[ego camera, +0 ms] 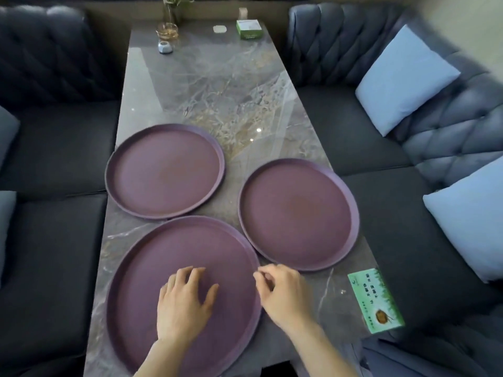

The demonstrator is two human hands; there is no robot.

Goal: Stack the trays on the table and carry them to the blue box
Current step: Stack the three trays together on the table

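Note:
Three round purple trays lie flat and apart on the marble table [217,77]. The near tray [141,295] is closest to me, another tray [163,170] sits at the left, and a third tray [296,213] sits at the right. My left hand [185,303] hovers over the near tray's middle with fingers spread and holds nothing. My right hand [283,292] is at the near tray's right rim, fingers curled loosely, nothing visibly in it. No blue box is in view.
Dark tufted sofas flank the table, with light blue cushions [402,80] on the right. A green card [375,303] lies at the table's near right edge. At the far end stand a green box [249,29], a glass ashtray [166,31] and a plant vase [171,9].

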